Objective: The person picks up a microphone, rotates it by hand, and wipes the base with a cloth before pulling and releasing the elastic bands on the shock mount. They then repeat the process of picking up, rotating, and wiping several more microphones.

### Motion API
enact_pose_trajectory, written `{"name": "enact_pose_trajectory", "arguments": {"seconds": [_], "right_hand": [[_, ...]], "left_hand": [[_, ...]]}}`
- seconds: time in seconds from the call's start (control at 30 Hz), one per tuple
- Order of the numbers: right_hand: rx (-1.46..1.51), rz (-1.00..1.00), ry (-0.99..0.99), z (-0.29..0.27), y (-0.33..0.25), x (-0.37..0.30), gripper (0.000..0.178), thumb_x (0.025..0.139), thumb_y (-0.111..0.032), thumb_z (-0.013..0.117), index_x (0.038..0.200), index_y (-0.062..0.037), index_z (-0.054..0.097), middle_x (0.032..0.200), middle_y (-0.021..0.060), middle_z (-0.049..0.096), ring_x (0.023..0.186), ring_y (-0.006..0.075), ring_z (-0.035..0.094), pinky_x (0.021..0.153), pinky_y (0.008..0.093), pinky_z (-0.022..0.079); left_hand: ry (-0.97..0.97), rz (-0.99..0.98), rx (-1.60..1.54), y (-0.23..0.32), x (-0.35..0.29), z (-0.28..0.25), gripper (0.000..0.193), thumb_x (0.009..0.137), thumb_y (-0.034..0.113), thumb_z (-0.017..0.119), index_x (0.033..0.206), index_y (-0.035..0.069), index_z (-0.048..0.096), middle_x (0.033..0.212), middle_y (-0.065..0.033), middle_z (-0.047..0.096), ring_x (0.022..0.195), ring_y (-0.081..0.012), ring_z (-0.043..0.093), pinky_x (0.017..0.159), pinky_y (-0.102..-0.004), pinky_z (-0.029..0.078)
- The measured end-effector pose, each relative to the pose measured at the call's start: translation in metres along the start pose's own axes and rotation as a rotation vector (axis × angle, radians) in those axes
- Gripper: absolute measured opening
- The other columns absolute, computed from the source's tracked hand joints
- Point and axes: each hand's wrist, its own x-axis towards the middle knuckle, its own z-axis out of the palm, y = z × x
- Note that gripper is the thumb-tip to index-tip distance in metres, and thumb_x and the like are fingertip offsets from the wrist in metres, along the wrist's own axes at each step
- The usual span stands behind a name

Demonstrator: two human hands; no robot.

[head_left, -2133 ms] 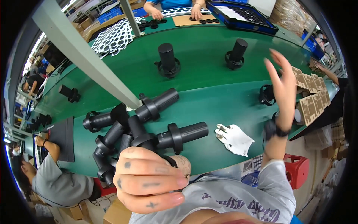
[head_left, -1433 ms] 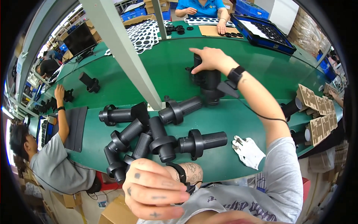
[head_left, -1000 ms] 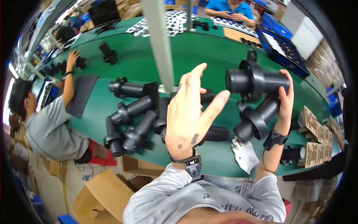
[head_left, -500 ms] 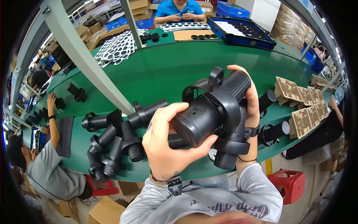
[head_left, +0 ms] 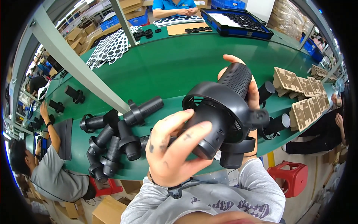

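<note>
A black microphone with a perforated grille, a wide mount ring and a side knuckle is held up before me. My left hand grips its smooth rounded end from the left. My right hand wraps behind the grille end, most of its palm hidden. Below it, close to my right forearm, a second black microphone shows partly; what supports it is hidden. To the left, several similar microphones lie heaped on the green table.
The green worktable bears a slanting metal post. Right stand moulded cardboard trays and more microphones. Across sit a blue crate of black rings and a person in blue. Another person works at left.
The held microphone has rolled, its knuckle swinging from the top to the right side. My left hand's fingers have shifted over the rounded end, with its back now facing up.
</note>
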Motion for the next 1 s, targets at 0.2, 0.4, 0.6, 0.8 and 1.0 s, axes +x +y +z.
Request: {"name": "enact_pose_trajectory", "arguments": {"seconds": [0.2, 0.4, 0.6, 0.8, 1.0], "right_hand": [[-0.094, -0.062, -0.05, 0.003, 0.001, -0.004, 0.086, 0.083, -0.059, 0.06, 0.133, 0.0058, 0.034, 0.093, 0.0087, 0.053, 0.076, 0.0094, 0.056, 0.065, 0.0209, 0.05], [0.086, -0.015, 0.015, 0.003, -0.001, -0.007, 0.094, 0.072, -0.056, 0.073, 0.128, 0.0122, 0.039, 0.095, 0.0135, 0.062, 0.08, 0.0176, 0.065, 0.07, 0.0268, 0.055], [0.103, 0.076, -0.024, -0.005, -0.001, -0.008, 0.092, 0.07, -0.055, 0.076, 0.125, 0.0115, 0.042, 0.091, 0.0128, 0.063, 0.079, 0.0172, 0.066, 0.069, 0.0273, 0.055], [0.037, 0.002, -0.117, -0.001, 0.004, -0.002, 0.083, 0.071, -0.054, 0.076, 0.115, 0.0086, 0.043, 0.085, 0.0092, 0.051, 0.081, 0.011, 0.052, 0.056, 0.0167, 0.045], [0.21, -0.092, -0.353, -0.021, 0.017, 0.003, 0.072, 0.075, -0.038, 0.079, 0.122, 0.0002, 0.039, 0.085, 0.0172, 0.055, 0.079, 0.0243, 0.063, 0.059, 0.0287, 0.056]], "left_hand": [[-0.003, 0.078, -0.048, 0.003, -0.004, 0.004, 0.05, 0.046, 0.003, 0.077, 0.093, 0.019, 0.069, 0.118, -0.0168, 0.055, 0.097, -0.0302, 0.054, 0.076, -0.0348, 0.048], [0.068, 0.239, 0.073, 0.004, -0.001, 0.012, 0.029, 0.059, 0.018, 0.071, 0.086, 0.028, 0.07, 0.108, -0.009, 0.063, 0.094, -0.0283, 0.05, 0.075, -0.0317, 0.045], [0.077, 0.485, 0.009, -0.009, 0.0, 0.017, 0.009, 0.067, 0.024, 0.062, 0.076, 0.026, 0.061, 0.093, 0.0019, 0.069, 0.097, -0.0287, 0.048, 0.068, -0.0352, 0.041], [0.131, 0.5, -0.009, -0.009, -0.001, 0.026, 0.004, 0.062, 0.023, 0.059, 0.065, 0.024, 0.056, 0.089, 0.0136, 0.067, 0.096, -0.0258, 0.045, 0.062, -0.0357, 0.031], [0.212, 0.528, -0.029, 0.0, -0.002, 0.026, 0.009, 0.057, 0.025, 0.063, 0.066, 0.025, 0.063, 0.091, 0.0071, 0.064, 0.089, -0.0246, 0.048, 0.06, -0.0368, 0.035]]}}
